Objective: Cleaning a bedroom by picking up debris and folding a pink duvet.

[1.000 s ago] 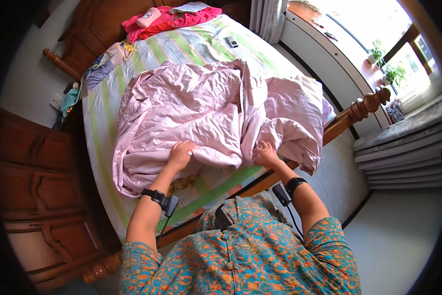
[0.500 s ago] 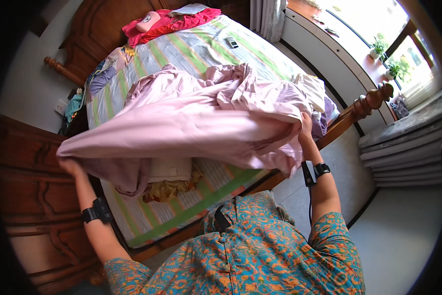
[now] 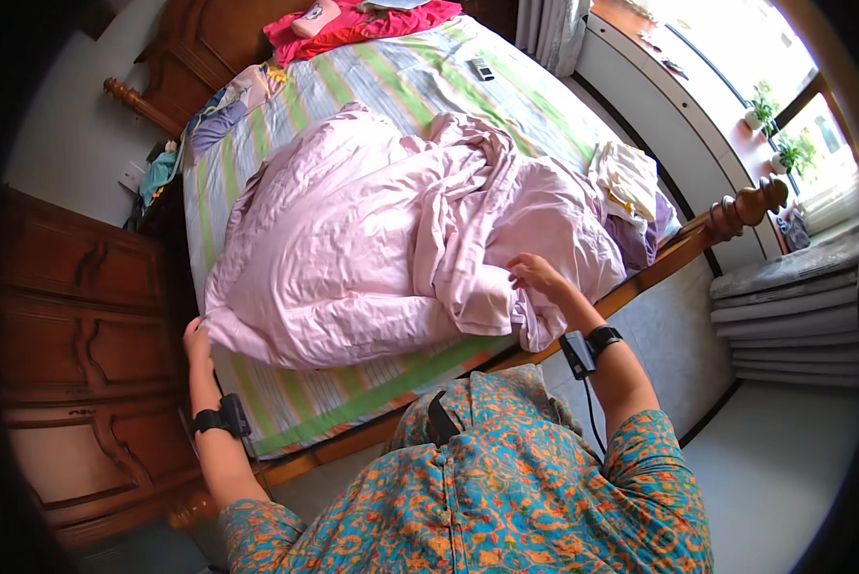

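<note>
Blanket, up in the air a moment ago, now lies on the bed, its left part smoother; the left hand seems to pinch its corner at the bed's left edge; the right hand, half open, looks empty over the bunched part near the bed's foot; white cloth crowds the bed's right side
</note>
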Available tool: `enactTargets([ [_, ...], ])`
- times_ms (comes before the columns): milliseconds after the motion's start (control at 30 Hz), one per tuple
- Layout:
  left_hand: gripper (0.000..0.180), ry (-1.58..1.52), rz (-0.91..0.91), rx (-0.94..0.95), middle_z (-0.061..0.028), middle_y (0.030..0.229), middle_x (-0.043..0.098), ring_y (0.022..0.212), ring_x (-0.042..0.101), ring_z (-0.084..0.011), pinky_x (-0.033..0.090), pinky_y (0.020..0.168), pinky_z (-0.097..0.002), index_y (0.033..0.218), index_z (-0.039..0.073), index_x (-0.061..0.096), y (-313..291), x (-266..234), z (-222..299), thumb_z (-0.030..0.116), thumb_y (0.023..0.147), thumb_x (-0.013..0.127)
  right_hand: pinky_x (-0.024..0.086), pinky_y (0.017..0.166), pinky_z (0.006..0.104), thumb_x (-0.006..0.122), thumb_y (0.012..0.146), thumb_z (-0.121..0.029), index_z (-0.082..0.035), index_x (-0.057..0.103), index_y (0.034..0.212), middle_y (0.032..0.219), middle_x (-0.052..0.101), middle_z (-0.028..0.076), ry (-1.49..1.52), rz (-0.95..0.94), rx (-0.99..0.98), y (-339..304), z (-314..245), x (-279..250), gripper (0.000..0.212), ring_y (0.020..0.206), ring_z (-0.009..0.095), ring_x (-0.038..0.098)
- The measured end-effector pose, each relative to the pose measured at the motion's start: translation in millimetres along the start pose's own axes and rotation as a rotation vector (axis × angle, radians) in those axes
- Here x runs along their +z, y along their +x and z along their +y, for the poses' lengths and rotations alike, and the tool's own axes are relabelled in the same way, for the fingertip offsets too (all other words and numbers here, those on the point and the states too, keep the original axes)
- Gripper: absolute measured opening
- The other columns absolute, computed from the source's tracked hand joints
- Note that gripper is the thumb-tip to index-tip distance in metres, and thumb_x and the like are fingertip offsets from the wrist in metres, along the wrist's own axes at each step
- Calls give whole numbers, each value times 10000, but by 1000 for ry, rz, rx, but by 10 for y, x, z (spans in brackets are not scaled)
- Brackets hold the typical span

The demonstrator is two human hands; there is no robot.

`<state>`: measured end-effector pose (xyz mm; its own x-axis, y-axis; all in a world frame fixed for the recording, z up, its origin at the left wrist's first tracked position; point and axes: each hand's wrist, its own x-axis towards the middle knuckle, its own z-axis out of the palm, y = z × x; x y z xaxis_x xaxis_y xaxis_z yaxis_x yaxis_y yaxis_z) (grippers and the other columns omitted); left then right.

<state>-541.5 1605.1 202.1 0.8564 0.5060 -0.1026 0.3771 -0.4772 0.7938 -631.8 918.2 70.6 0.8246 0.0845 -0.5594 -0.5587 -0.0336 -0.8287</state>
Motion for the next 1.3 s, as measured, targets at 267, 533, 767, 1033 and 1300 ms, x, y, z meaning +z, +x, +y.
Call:
enactTargets([
  [267,398,650,-7,502,-208,1210,453,1142,416,-338,341,956,-368,1092,31,550,-648,1082,384,175,729,628,373,950,397,727,641,-450,-64,366,1301,1248,405,262,-766,18,-231,229,-127,858,846,1136,377,442],
  [533,531,542,-409,691,-222,1308,350,1160,403,-362,354,951,-369,1168,70,505,-1324,1863,230,265,704,677,358,959,385,737,581,-375,-50,205,1356,1244,442,235,-751,237,44,151,463,874,994,1152,356,437],
  [767,454,438,-823,724,-122,970,572,911,549,-259,437,802,-338,1088,58,565,-1620,2168,298,258,697,676,406,877,396,566,747,-517,56,559,1067,1050,566,270,-563,106,4,313,518,794,656,1009,382,536],
  [1033,500,283,-1226,632,-144,1027,591,905,579,-252,455,806,-332,1148,54,540,-1876,2457,499,280,721,669,439,771,360,639,712,-421,-34,609,1001,956,625,161,-552,150,-5,379,194,1072,484,894,297,582],
  [1300,709,386,-1050,701,-215,1164,501,1112,472,-306,394,908,-358,1271,7,388,-2033,2663,625,333,715,682,415,674,300,538,840,-163,-111,531,1005,813,476,-31,542,-429,-103,31,-450,1436,174,774,108,493],
])
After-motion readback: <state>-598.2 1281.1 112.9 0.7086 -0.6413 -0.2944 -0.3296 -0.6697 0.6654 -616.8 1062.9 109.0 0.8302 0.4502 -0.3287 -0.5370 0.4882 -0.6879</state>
